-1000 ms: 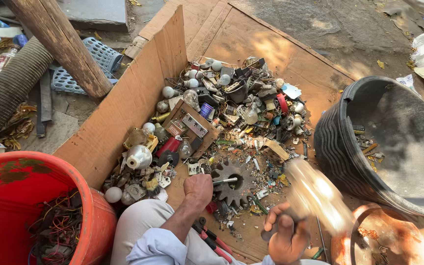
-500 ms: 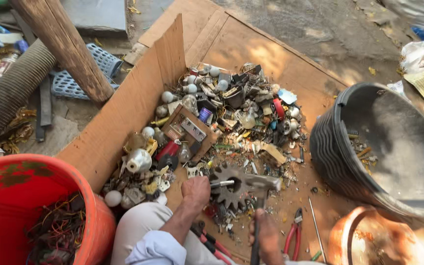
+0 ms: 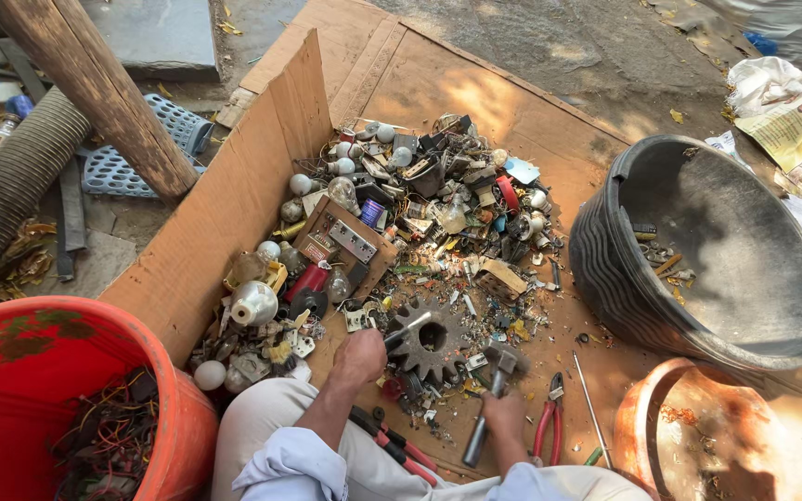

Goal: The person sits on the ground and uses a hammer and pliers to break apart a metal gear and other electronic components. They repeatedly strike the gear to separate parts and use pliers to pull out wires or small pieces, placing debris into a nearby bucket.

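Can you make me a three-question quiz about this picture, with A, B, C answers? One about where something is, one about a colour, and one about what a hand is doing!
1. Where is the gear?
A. In the black tub
B. On the cardboard, by the hands
C. In the red bucket

2. What colour are the pliers' handles?
A. Red
B. Blue
C. Yellow

3. What is the right hand doing?
A. Resting open on the ground
B. Gripping a hammer
C. Holding a bulb

Answers:
1. B, the gear lies on the cardboard just beyond the left hand, not in the black tub or the red bucket.
2. A, the pliers right of the right hand have red handles.
3. B, its fingers are closed around the handle of the hammer, whose head is down beside the gear.
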